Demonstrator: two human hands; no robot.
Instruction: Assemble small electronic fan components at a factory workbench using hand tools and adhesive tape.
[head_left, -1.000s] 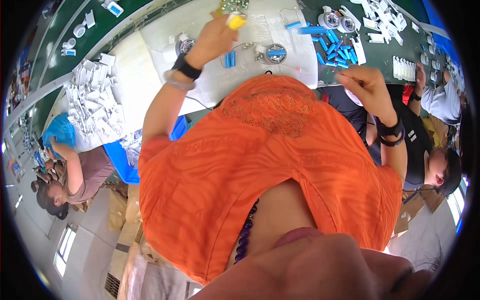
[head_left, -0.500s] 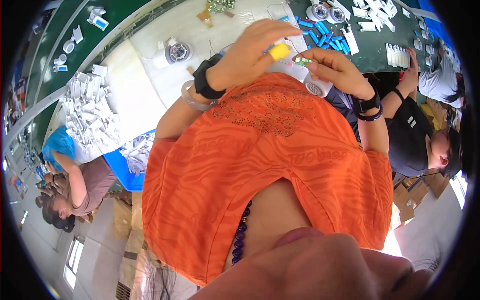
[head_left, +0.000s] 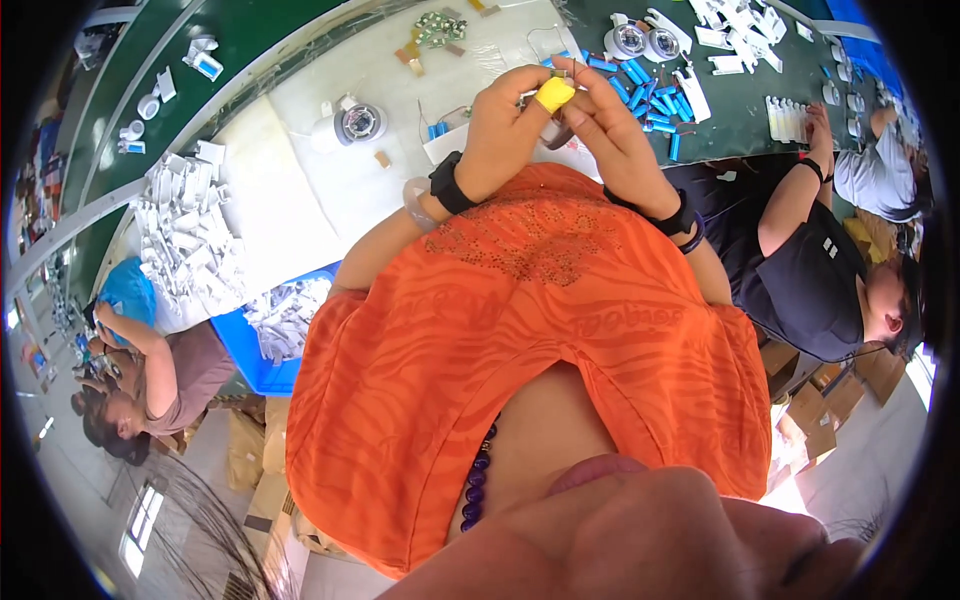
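Note:
My left hand (head_left: 505,130) and my right hand (head_left: 622,145) meet over the near edge of the bench, fingertips pinched together. A yellow wrap (head_left: 556,94) covers one of my left fingertips. Thin wires (head_left: 572,68) stick out between the fingers. The small green circuit board seen in my right hand a moment ago is mostly hidden there now. Whatever the left fingers grip is too small to make out. Under the hands a dark rounded part (head_left: 555,136) shows only partly. Left of them lies a white housing with blue cells (head_left: 438,130).
A white round-faced unit (head_left: 358,124) and a pile of green circuit boards (head_left: 440,30) lie on the pale mat. Blue battery cells (head_left: 650,95) are scattered to the right. White plastic parts (head_left: 185,230) heap at left above a blue bin (head_left: 255,350). Co-workers sit on both sides.
My right hand has moved left and up to meet my left hand, whose raised fingers have closed. The circuit board has gone mostly out of sight between them.

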